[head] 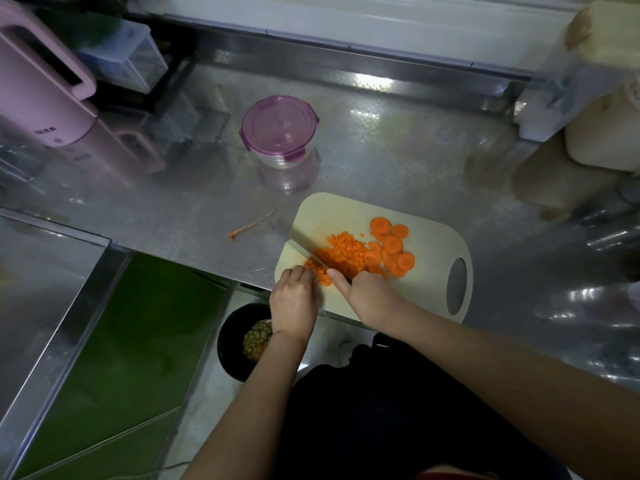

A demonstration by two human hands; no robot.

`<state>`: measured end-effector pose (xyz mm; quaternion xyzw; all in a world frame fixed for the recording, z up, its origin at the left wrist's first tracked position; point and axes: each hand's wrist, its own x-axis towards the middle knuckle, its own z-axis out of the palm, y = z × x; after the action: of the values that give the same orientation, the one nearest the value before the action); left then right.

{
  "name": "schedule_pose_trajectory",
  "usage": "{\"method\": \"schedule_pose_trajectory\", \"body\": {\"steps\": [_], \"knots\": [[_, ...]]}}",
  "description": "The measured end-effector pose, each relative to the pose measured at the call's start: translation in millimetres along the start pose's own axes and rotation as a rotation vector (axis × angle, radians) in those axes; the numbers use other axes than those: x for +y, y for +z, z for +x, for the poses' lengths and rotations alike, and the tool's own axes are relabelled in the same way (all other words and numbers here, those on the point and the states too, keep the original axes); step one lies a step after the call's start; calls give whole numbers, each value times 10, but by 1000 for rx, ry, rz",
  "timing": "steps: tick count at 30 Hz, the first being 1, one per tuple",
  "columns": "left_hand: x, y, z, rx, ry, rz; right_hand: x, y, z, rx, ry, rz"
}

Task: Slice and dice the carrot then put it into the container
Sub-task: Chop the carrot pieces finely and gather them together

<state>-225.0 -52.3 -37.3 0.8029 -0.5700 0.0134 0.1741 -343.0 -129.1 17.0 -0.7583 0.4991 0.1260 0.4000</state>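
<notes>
- right hand [369, 294] grips knife [304, 244], forefinger along spine.
- left hand [294, 294] fingers curled, pinning carrot pieces [320, 274] just left of blade.
- diced pile [344, 252] lies right of blade.

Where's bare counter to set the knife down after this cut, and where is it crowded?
Free: steel between the container and the cutting board; steel left of the board, around the carrot tail. Crowded: far left by the pink kettle, far right by the cream appliance, mid-board with diced carrot.
</notes>
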Motion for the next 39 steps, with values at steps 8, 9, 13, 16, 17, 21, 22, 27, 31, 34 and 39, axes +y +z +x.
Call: {"method": "schedule_pose_trajectory", "body": {"steps": [8, 9, 13, 16, 17, 21, 22, 27, 31, 34, 39], "knots": [[-16, 2, -4, 0, -3, -31, -107, 82, 81, 45, -30, -12], [-11, 5, -7, -2, -7, -43, -104, 74, 77, 54, -23, -4], [-4, -1, -18, 10, -31, -50, -36, 42, 112, 86, -25, 16], [1, 2, -14, -4, -43, -73, 50, 0, 170, 136, -57, 97], [-3, 12, -13, -1, -53, -83, 68, -32, 171, 152, -52, 118], [13, 20, -28, 21, -125, -141, 133, -122, 145, 173, -13, 166], [19, 22, -29, 23, -141, -151, 125, -131, 130, 171, -7, 175], [55, 10, -25, 55, -175, -165, 51, -119, 0, 154, -30, 171], [67, -30, -14, 34, -191, -169, 20, -68, -50, 133, -24, 120], [80, -49, -5, 23, -197, -172, 10, -56, -80, 118, -26, 103], [81, -45, -8, 28, -196, -163, -44, -106, -154, 70, -58, 59]]}}
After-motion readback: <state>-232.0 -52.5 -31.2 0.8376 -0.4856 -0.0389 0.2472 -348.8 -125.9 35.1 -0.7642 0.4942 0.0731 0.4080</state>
